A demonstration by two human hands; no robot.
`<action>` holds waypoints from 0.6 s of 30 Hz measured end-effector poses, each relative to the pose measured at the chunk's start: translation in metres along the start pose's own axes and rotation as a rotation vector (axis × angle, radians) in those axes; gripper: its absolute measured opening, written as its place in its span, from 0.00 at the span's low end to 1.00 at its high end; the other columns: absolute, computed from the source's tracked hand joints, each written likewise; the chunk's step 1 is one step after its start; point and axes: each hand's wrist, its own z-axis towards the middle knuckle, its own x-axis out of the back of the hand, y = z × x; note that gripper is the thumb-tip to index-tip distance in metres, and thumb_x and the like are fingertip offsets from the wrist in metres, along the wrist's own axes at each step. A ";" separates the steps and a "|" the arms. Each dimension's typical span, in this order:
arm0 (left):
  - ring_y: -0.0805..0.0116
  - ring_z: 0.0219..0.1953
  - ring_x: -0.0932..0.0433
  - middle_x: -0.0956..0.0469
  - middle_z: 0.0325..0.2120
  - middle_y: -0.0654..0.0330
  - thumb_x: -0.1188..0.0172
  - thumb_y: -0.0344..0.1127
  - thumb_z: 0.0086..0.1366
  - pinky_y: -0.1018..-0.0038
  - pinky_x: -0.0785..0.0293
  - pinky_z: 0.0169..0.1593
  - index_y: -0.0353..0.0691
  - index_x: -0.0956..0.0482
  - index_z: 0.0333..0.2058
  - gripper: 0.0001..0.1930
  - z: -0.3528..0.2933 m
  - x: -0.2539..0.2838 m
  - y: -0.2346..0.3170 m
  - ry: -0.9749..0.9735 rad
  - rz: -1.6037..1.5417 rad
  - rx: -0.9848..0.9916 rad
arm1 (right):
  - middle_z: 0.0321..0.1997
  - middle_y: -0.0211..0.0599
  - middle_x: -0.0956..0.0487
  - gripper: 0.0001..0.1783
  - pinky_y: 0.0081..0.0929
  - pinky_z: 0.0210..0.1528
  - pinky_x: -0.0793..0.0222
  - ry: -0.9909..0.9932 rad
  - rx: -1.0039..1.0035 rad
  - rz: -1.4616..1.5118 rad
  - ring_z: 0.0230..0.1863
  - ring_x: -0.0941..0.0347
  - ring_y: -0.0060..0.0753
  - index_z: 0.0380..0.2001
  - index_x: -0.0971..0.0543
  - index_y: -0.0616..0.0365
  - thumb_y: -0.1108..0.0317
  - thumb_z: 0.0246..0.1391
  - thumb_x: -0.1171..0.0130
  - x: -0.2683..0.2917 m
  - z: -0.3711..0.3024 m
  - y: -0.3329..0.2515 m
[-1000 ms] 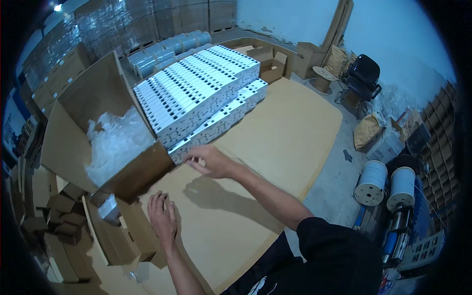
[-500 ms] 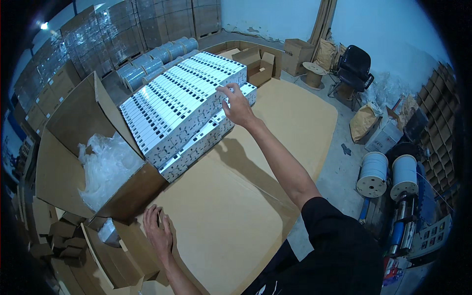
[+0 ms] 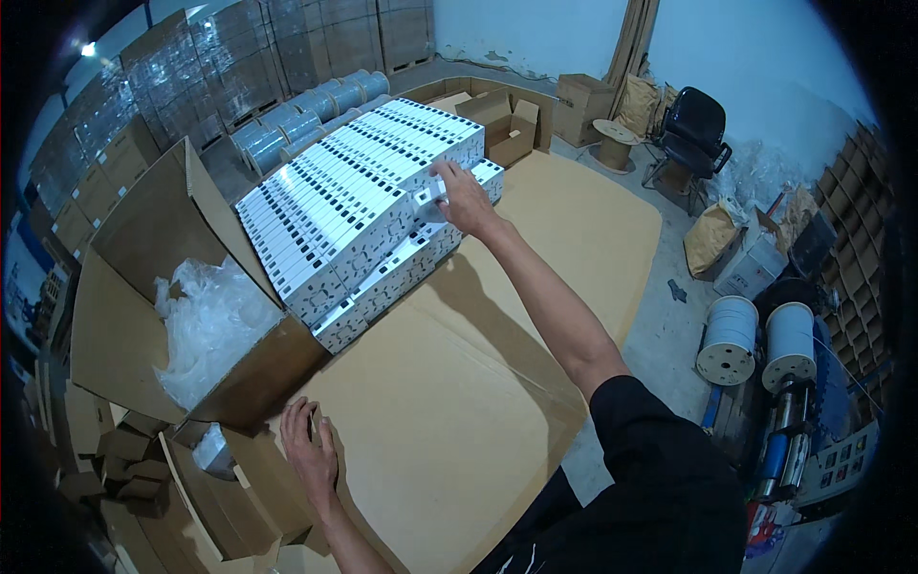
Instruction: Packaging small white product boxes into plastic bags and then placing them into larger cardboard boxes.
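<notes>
Slim white boxes (image 3: 354,163) with dark marks stand side by side in a large block on the far left of the cardboard-covered table. A second layer of the boxes (image 3: 402,273) shows beneath them. My right hand (image 3: 466,201) is at the near right side of the block, its fingers closed on one slim white box (image 3: 430,196) that sticks out from the row. Most of that box is hidden among its neighbours and behind the hand. My left hand (image 3: 310,448) rests at the table's left edge, fingers loosely bent and apart, holding nothing.
Left of the table, an open carton (image 3: 134,258) holds crumpled clear plastic (image 3: 210,325). Below it lie open cardboard boxes (image 3: 220,497). Beyond the block stands another open carton (image 3: 512,129). A black chair (image 3: 693,124) and wire spools (image 3: 727,340) are on the right.
My right hand has drawn one white box partly out of the row, toward me. My left hand has stayed at the table edge.
</notes>
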 end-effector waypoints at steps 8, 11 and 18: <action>0.49 0.65 0.34 0.26 0.58 0.53 0.40 0.31 0.66 0.55 0.42 0.71 0.38 0.21 0.52 0.15 -0.001 -0.004 -0.008 0.007 -0.011 -0.039 | 0.51 0.43 0.24 0.23 0.43 0.57 0.28 -0.049 -0.038 -0.033 0.55 0.26 0.52 0.51 0.24 0.51 0.77 0.50 0.35 0.009 -0.007 0.008; 0.48 0.65 0.34 0.25 0.58 0.53 0.39 0.32 0.66 0.54 0.42 0.70 0.38 0.21 0.51 0.16 -0.002 -0.004 -0.008 0.013 -0.007 -0.016 | 0.50 0.42 0.23 0.23 0.44 0.55 0.27 -0.008 -0.121 -0.061 0.55 0.26 0.52 0.51 0.23 0.51 0.76 0.50 0.35 0.025 -0.017 0.005; 0.50 0.62 0.30 0.24 0.55 0.53 0.41 0.30 0.66 0.58 0.37 0.67 0.37 0.21 0.50 0.14 -0.001 -0.002 -0.012 0.042 -0.057 -0.038 | 0.46 0.42 0.23 0.20 0.49 0.51 0.26 0.007 -0.145 -0.109 0.51 0.24 0.53 0.48 0.22 0.49 0.73 0.51 0.33 0.048 -0.062 -0.024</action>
